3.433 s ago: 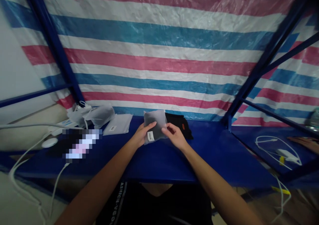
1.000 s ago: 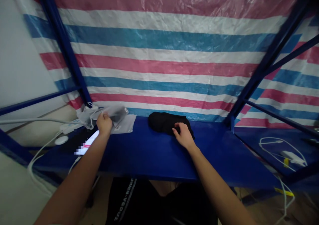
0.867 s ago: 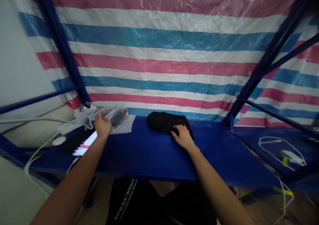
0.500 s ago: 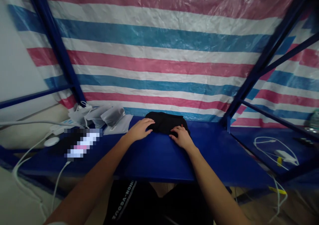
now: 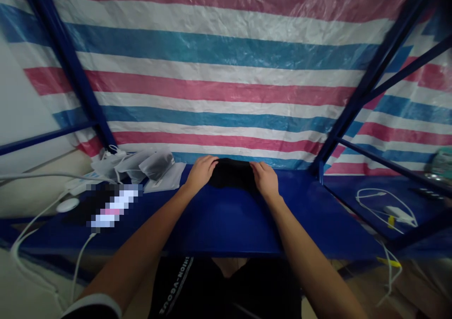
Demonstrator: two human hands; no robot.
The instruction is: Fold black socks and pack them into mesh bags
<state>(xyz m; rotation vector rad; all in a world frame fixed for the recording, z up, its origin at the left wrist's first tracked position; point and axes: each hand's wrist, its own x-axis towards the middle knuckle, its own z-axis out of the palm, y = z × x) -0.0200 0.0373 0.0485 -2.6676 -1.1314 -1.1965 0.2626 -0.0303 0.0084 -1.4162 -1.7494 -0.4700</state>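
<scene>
A black piece of folded cloth [image 5: 233, 174] lies at the back of the blue tabletop [image 5: 226, 224], close to the striped sheet. At its left far corner, my left hand [image 5: 202, 172] has its fingers closed on the edge. My right hand [image 5: 264, 177] pinches the far right corner in the same way. Between the hands the far edge runs fairly straight, while the near part hangs or lies toward me. The fingertips are partly hidden behind the cloth, and its exact kind does not show.
Left of the hands are translucent pouches [image 5: 155, 166], a lit, pixelated phone [image 5: 115, 208] on a cable and a round white object [image 5: 68, 205]. Blue metal posts [image 5: 76, 88] frame the table. Beyond the right post lie a white cable and charger [image 5: 399, 215].
Both hands have moved from resting on top of the cloth to its far corners and closed there. The cloth's far edge is now straighter, and the small red mark no longer shows.
</scene>
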